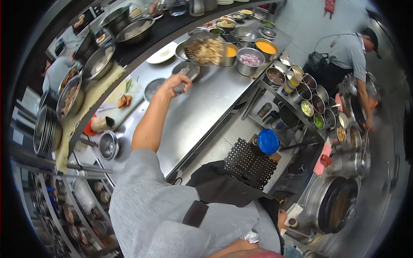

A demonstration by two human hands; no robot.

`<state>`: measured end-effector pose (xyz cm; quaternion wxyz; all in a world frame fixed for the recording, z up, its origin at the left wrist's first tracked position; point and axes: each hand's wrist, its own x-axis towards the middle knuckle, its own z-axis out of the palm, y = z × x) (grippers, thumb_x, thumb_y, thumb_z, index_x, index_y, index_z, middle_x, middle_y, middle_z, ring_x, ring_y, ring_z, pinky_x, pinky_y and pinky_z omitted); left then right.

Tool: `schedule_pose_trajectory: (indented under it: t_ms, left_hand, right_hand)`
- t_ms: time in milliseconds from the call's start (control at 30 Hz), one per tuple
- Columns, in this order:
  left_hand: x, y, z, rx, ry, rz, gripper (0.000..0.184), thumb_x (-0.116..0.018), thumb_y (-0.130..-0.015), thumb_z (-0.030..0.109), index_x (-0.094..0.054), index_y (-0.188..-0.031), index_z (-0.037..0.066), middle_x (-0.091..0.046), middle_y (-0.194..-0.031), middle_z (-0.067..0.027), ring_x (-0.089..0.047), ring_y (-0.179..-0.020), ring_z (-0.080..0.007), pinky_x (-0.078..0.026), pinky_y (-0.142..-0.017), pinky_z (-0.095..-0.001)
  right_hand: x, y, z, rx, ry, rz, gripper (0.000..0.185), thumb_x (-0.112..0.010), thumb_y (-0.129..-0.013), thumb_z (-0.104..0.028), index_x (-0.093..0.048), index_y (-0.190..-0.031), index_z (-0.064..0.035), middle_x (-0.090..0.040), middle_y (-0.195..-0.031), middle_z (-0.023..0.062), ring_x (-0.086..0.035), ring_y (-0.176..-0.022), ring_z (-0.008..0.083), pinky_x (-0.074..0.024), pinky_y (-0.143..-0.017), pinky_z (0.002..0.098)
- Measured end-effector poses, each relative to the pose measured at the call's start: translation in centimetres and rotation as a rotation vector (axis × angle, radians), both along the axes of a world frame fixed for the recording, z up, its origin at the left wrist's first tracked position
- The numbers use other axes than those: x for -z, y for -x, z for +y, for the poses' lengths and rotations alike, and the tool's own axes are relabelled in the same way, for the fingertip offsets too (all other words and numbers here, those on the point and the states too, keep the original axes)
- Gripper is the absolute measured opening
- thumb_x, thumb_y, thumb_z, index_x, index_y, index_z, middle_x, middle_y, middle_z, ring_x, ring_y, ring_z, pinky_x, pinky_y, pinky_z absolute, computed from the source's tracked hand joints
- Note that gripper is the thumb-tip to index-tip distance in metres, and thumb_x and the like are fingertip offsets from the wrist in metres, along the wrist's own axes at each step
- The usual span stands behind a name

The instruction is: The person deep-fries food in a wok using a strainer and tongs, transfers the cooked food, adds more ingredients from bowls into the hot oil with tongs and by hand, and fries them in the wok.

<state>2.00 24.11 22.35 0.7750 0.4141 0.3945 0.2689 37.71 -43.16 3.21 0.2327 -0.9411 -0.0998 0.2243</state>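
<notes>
My left hand (177, 84) reaches over the steel counter, fingers wrapped round what looks like the handle of a skimmer (192, 50). Its mesh carries a blurred heap of pale yellow-brown food (210, 50), above metal bowls at the counter's far side. A small steel bowl (192, 72) with greyish contents lies just beyond my hand. Low in the view, my right hand (282, 219) is partly covered by my clothing, close to a folded white cloth (294, 213) by a large wok (337, 202). Its fingers are mostly hidden.
Chopped purple onion (250, 59) and orange liquid (266, 46) fill pots on the counter (193, 116). A cutting board (122, 101) holds browned food. A co-worker (350, 53) reaches over the stove on the right. A blue-lidded container (268, 141) stands below, near a perforated black mat (243, 163).
</notes>
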Motion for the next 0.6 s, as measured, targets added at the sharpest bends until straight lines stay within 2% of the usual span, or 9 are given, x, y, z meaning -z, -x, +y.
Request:
schedule_pose_trajectory:
  t_ms: [33,167,267,333,367,400,467,500,600]
  left_hand:
    - [-0.6,-0.2,2.2,-0.009,0.072,0.035,0.011,-0.054,-0.078,0.001,-0.053,-0.067,-0.003,-0.053,-0.056,-0.0104,-0.052,-0.045,-0.0158,-0.047,-0.041,-0.0278]
    - [-0.2,-1.0,8.7,-0.188,-0.203,0.371,0.008,-0.053,-0.073,-0.002,-0.056,-0.068,-0.007,-0.053,-0.056,-0.012,-0.053,-0.043,-0.0198,-0.047,-0.041,-0.0321]
    - [0.9,-1.7,11.3,-0.178,-0.297,0.607,0.012,-0.054,-0.072,0.004,-0.06,-0.071,-0.007,-0.057,-0.06,-0.0154,-0.057,-0.045,-0.023,-0.048,-0.044,-0.0367]
    - [1.3,-2.2,11.1,-0.162,-0.615,1.189,0.015,-0.054,-0.073,0.009,-0.063,-0.072,-0.004,-0.063,-0.069,-0.0199,-0.065,-0.059,-0.0289,-0.052,-0.056,-0.0396]
    - [3.3,-1.8,12.4,-0.086,-0.714,1.357,0.023,-0.057,-0.075,0.015,-0.063,-0.09,-0.001,-0.066,-0.087,-0.0212,-0.067,-0.084,-0.0325,-0.053,-0.074,-0.0395]
    - [3.7,-2.2,12.2,-0.078,-0.718,1.359,0.023,-0.057,-0.075,0.015,-0.063,-0.09,-0.001,-0.066,-0.087,-0.0212,-0.067,-0.084,-0.0325,-0.053,-0.074,-0.0395]
    - [4.6,-2.8,11.1,-0.275,-0.774,1.463,0.041,-0.061,-0.077,0.022,-0.054,-0.112,0.001,-0.064,-0.104,-0.0201,-0.062,-0.1,-0.0349,-0.05,-0.085,-0.0413]
    - [4.5,-2.8,10.5,-0.228,-0.789,1.491,0.054,-0.062,-0.079,0.026,-0.043,-0.124,0.003,-0.061,-0.111,-0.0203,-0.061,-0.102,-0.0346,-0.05,-0.086,-0.0426]
    - [2.5,-3.2,6.9,-0.257,-0.857,1.501,0.053,-0.062,-0.078,0.024,-0.044,-0.124,0.003,-0.062,-0.108,-0.0218,-0.062,-0.099,-0.0355,-0.05,-0.085,-0.0438]
  right_hand:
    - [0.8,0.4,-1.6,0.051,0.059,-0.02,0.017,-0.058,-0.082,-0.011,-0.064,-0.092,0.0023,-0.062,-0.062,0.0108,-0.057,-0.04,0.0185,-0.0458,-0.036,0.0301]
    - [0.7,3.8,-4.2,0.143,-0.064,0.033,0.018,-0.057,-0.082,-0.008,-0.063,-0.095,0.0032,-0.065,-0.071,0.0133,-0.066,-0.061,0.0222,-0.0495,-0.042,0.0312]
    - [-0.9,5.7,-2.7,0.131,0.056,0.063,0.02,-0.059,-0.08,-0.006,-0.064,-0.096,0.0034,-0.067,-0.08,0.0166,-0.068,-0.072,0.026,-0.0526,-0.053,0.0337]
    - [1.0,5.7,-2.9,-0.015,0.033,-0.127,0.022,-0.061,-0.078,-0.005,-0.066,-0.097,0.003,-0.068,-0.084,0.0191,-0.067,-0.075,0.0284,-0.0528,-0.066,0.0352]
    - [1.0,5.8,-2.6,0.064,0.028,-0.05,0.023,-0.062,-0.077,-0.006,-0.067,-0.098,0.0022,-0.068,-0.087,0.0206,-0.067,-0.079,0.0294,-0.051,-0.075,0.0354]
    - [-0.1,5.8,-1.7,0.07,0.03,-0.045,0.023,-0.062,-0.077,-0.006,-0.067,-0.098,0.0022,-0.068,-0.087,0.0206,-0.067,-0.079,0.0294,-0.051,-0.075,0.0354]
    - [-1.2,5.7,-0.8,-0.007,0.117,-0.053,0.023,-0.062,-0.077,-0.006,-0.067,-0.097,0.0027,-0.068,-0.085,0.0202,-0.067,-0.08,0.0298,-0.0513,-0.074,0.0355]
    - [-1.1,5.5,-1.0,-0.005,0.121,-0.048,0.023,-0.062,-0.077,-0.006,-0.067,-0.097,0.0027,-0.068,-0.085,0.0202,-0.067,-0.08,0.0298,-0.0513,-0.074,0.0355]
    - [-1.6,4.7,-0.9,-0.13,0.022,-0.175,0.023,-0.061,-0.079,-0.006,-0.066,-0.1,0.0031,-0.068,-0.084,0.0188,-0.067,-0.072,0.0266,-0.0521,-0.066,0.034]
